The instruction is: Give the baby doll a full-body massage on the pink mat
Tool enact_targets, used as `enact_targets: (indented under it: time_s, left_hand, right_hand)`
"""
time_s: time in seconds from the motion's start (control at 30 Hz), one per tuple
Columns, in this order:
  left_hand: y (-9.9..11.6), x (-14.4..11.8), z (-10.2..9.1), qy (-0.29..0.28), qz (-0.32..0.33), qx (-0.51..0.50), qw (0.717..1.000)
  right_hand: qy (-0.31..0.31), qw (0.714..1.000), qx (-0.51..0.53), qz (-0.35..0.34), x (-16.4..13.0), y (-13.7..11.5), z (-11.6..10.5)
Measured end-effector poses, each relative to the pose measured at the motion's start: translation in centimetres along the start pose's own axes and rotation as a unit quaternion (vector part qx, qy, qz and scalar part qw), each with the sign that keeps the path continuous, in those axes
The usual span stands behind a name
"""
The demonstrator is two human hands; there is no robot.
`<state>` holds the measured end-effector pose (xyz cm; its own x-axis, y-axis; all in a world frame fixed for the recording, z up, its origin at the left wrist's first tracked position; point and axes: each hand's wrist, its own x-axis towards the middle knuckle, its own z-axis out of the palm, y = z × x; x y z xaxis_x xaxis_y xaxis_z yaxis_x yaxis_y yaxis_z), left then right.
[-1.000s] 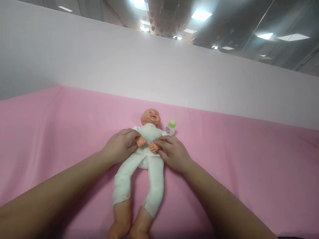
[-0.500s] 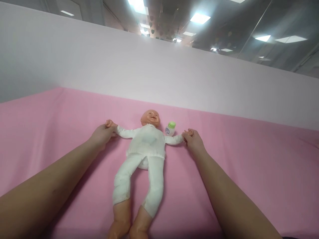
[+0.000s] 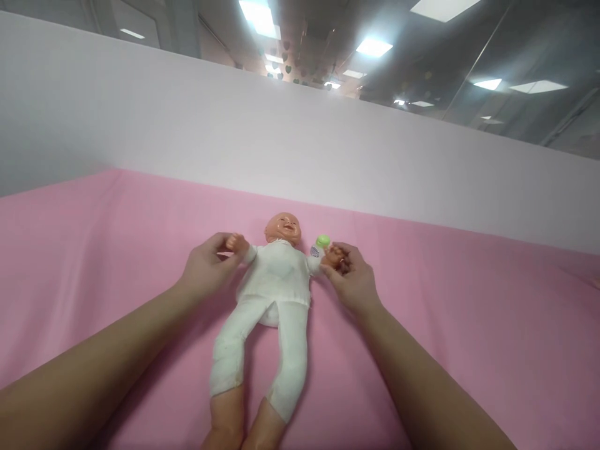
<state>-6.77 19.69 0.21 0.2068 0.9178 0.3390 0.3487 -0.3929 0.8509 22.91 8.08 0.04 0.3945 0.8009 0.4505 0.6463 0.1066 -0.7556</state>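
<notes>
A baby doll [image 3: 276, 275] with a white cloth body lies on its back, head toward the wall and feet toward me. My left hand [image 3: 209, 262] is closed around the doll's hand on the left, thumb along its wrist. On the other side my right hand [image 3: 354, 275] grips the doll's other hand, whose small fingers show above my thumb. Both doll arms are bent and raised in toward its body. Just behind the doll's hand on the right stands a small bottle [image 3: 322, 241] with a green cap, its lower part partly hidden.
Pink cloth [image 3: 435, 300] covers the surface under the doll, with soft folds at left and right. A white wall panel [image 3: 300, 144] rises behind it. Above the panel, glass [image 3: 422, 50] shows bright ceiling lights.
Both my hands have moved inward, bringing the doll's arms from stretched out sideways to bent near its body. The doll's trunk and the bottle stay in place; the view tilts slightly.
</notes>
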Motion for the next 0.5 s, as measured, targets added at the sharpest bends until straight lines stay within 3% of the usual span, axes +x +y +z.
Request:
enact_targets:
  time_s: [0.13, 0.27, 0.4, 0.5]
  left_hand:
    - [0.8, -1.4, 0.9, -0.097, 0.172, 0.118, 0.973]
    - [0.1, -1.5, 1.4, -0.129, 0.289, 0.197, 0.928]
    - [-0.2, -1.4, 1.5, -0.140, 0.324, 0.226, 0.908]
    - [0.1, -1.4, 1.4, -0.138, 0.302, 0.209, 0.920]
  right_hand:
    - [-0.120, 0.982, -0.048, -0.137, -2.1, -2.9, 1.4]
    - [-0.227, 0.939, -0.096, -0.240, -2.6, -3.8, 2.4]
    - [-0.247, 0.926, -0.123, -0.259, -2.6, -3.7, 2.8]
    - [-0.226, 0.933, -0.108, -0.257, -2.6, -3.4, 2.8]
